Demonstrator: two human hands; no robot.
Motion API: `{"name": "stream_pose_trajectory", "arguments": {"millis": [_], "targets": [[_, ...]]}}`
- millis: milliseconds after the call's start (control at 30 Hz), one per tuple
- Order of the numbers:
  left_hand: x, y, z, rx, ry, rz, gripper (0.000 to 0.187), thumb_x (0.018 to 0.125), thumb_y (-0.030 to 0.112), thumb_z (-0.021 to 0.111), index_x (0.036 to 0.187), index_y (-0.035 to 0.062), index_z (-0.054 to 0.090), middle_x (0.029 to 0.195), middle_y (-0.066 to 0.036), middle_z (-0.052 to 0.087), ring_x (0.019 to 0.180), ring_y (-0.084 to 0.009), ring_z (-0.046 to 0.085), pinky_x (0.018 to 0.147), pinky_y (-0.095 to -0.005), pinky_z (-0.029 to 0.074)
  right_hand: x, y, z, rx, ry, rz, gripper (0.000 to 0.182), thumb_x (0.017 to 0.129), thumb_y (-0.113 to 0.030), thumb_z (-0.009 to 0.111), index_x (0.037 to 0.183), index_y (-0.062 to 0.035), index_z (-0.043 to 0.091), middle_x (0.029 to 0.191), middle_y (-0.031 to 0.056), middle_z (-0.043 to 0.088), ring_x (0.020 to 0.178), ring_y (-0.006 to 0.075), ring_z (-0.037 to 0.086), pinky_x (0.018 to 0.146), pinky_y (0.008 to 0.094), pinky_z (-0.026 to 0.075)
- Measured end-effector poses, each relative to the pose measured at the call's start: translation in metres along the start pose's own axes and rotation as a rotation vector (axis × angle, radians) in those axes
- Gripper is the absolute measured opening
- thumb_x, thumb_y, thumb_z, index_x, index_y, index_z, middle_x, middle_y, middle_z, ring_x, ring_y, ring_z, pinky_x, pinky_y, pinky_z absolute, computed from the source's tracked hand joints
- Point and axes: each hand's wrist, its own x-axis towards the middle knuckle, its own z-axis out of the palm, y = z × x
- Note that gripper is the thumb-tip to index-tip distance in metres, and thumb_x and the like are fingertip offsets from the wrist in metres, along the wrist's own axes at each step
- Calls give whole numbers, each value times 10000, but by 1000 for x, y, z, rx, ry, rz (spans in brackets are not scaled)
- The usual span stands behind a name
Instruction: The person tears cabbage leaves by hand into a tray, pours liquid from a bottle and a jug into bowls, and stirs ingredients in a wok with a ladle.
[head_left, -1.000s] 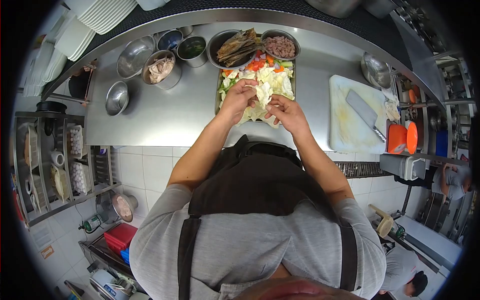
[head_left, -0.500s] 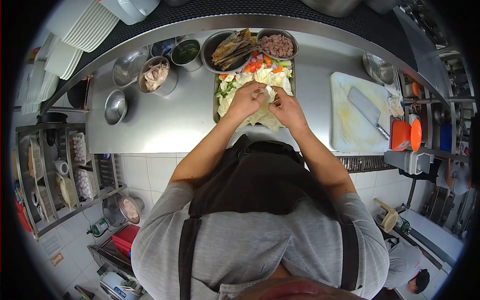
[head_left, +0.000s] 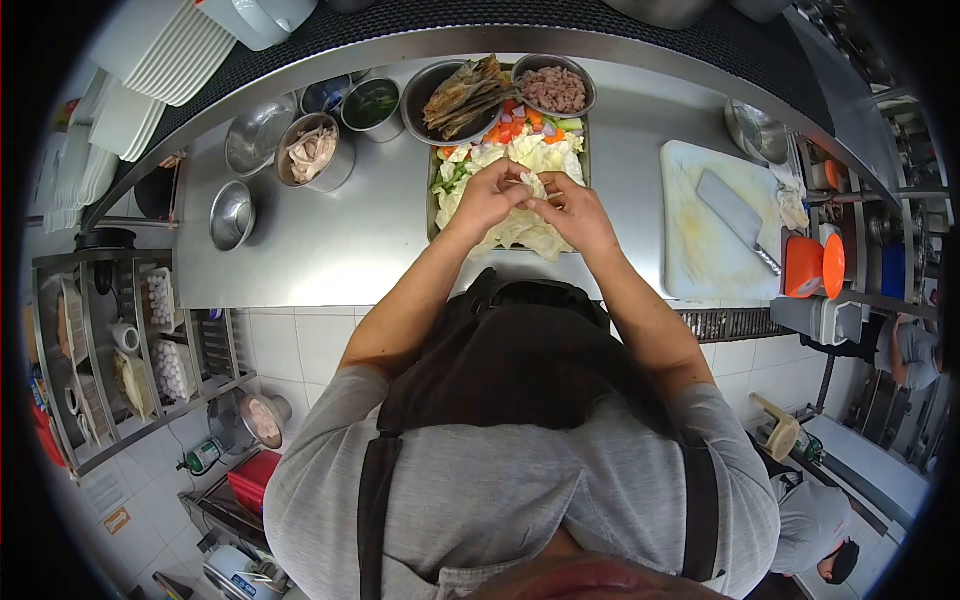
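Observation:
Both hands are over a metal tray heaped with pale cabbage leaves. Between them is a piece of cabbage leaf, pinched by the fingers of my left hand and my right hand. The fingertips nearly meet, and part of the leaf is hidden behind them. Chopped orange, red and green vegetables show at the tray's far end. A bowl of dried fish and a bowl of diced pinkish meat stand at its far edge.
On the right, a white cutting board bears a cleaver, with an orange kitchen scale beside it. Left of the tray stand several metal bowls and a pot of pale meat. A shelf overhangs the counter's back.
My right hand has shifted slightly, its fingers now closer to my left fingertips. The held leaf has turned between them. Bowls, board and cleaver stay where they were.

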Motion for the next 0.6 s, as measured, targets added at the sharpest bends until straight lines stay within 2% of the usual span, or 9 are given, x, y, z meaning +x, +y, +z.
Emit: {"name": "stream_pose_trajectory", "arguments": {"millis": [67, 133, 367, 433, 567, 600], "targets": [[0, -3, 1, 0, 6, -9, 179, 824, 10, 615, 994, -19, 569, 871, -93, 629, 748, -148, 632, 647, -284, 534, 2, 5, 2, -6, -1, 15, 388, 853, -148, 658, 1204, -11, 565, 982, 142, 669, 810, 218, 682, 703, 321, 539], [0, -5, 3, 19, 69, -32, 164, 821, 11, 610, 978, -14, 569, 868, -97, 630, 723, -148, 637, 640, -274, 529, 0, 7, 3, 23, -33, 15, 373, 843, -221, 654, 1151, -19, 592, 1014, 185, 682, 869, 294, 691, 768, 380, 539], [2, -9, 2, 69, 89, -19, 146, 826, 21, 604, 965, -9, 571, 839, -85, 631, 682, -163, 653, 619, -264, 522, -5, -8, -4, 8, 10, -63, 329, 845, -196, 622, 1119, -15, 613, 966, 192, 690, 860, 311, 685, 780, 393, 530], [4, -5, 0, 71, 61, 26, 132, 850, 0, 573, 982, -4, 564, 915, -94, 632, 748, -168, 647, 687, -277, 537, 2, -7, -5, -211, 50, -78, 323, 816, -173, 625, 1093, -7, 626, 916, 208, 686, 847, 341, 671, 773, 412, 526], [15, 12, -1, 237, 67, -1, 118, 866, 6, 562, 982, 8, 583, 957, -80, 633, 808, -173, 654, 710, -279, 532, 14, -17, -12, -232, 104, -117, 327, 788, -156, 629, 1075, 1, 631, 864, 219, 679, 844, 377, 651, 769, 428, 520], [21, 14, -5, 265, 90, 78, 127, 848, 37, 574, 971, 11, 595, 926, -107, 657, 816, -188, 672, 714, -298, 537, 19, -15, -15, -258, 170, -144, 322, 798, -153, 639, 1079, 5, 634, 874, 208, 684, 811, 365, 666, 754, 419, 529]]}}
